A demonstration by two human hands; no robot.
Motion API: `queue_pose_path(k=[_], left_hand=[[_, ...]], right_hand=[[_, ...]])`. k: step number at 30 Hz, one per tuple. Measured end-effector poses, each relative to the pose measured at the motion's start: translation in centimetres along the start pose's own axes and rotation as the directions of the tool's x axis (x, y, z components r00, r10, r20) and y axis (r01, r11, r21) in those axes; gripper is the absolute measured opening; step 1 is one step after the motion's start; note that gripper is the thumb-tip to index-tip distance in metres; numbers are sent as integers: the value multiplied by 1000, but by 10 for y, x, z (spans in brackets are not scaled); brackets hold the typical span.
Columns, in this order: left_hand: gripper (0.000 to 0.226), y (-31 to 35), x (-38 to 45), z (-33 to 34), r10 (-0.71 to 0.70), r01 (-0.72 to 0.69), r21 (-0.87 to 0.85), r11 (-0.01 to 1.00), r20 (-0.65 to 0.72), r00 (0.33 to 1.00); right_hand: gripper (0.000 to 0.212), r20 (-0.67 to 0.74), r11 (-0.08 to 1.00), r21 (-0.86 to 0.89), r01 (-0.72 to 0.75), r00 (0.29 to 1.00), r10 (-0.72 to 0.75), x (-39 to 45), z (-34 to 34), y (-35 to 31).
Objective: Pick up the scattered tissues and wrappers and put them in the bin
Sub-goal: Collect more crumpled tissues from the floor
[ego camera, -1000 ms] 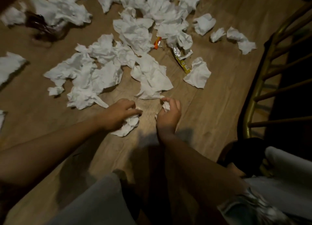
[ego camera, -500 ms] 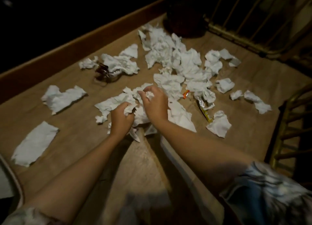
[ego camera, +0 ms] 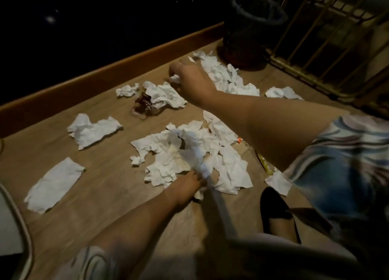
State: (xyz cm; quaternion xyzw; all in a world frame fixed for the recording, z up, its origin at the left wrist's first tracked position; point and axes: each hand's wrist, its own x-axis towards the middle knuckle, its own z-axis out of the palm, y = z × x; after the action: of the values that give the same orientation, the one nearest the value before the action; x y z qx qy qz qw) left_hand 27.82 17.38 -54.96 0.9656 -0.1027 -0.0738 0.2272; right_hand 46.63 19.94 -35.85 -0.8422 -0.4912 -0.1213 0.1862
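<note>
1. Flat tissue (ego camera: 55,185) lies far left on the wooden floor (ego camera: 105,195).
2. I see my left hand (ego camera: 187,185) closed on a tissue wad (ego camera: 202,166) at the central tissue pile (ego camera: 189,151).
3. My right hand (ego camera: 189,80) pinches a small tissue (ego camera: 175,78) near the dark wrapper (ego camera: 144,103).
4. The bin (ego camera: 250,29) stands beyond, upright.

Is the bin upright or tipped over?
Upright. The bin stands on its base at the far end of the floor, its lined rim facing up. Whether anything lies inside cannot be told.
</note>
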Motion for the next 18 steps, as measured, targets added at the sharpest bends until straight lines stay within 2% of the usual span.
queue_pose_path(k=[3,5,8,10,14,16,18], left_hand=[[43,-14,11,-10,-84,69,-184,981,-76,994],[27,-32,25,-33,-141,113,-222,969,-115,983],[13,-60,53,-77,-241,178,-232,956,-281,929],[15,-74,71,-109,-291,230,-194,954,-401,869],[11,-91,105,-162,-433,359,-243,901,-501,749],[3,-94,125,-176,-523,398,-340,852,-549,652],[11,-92,150,-183,-669,445,-500,743,-534,517]], right_hand=[[19,-72,994,60,97,993,-92,15,14,1],[14,-140,986,144,84,988,-64,21,32,9],[10,-158,950,312,15,987,36,25,63,27],[12,-157,921,388,-24,983,92,25,79,47],[17,-140,887,447,-116,970,198,41,82,103],[25,-178,842,503,-195,930,321,54,78,135],[30,-206,774,577,-261,870,447,64,73,162]])
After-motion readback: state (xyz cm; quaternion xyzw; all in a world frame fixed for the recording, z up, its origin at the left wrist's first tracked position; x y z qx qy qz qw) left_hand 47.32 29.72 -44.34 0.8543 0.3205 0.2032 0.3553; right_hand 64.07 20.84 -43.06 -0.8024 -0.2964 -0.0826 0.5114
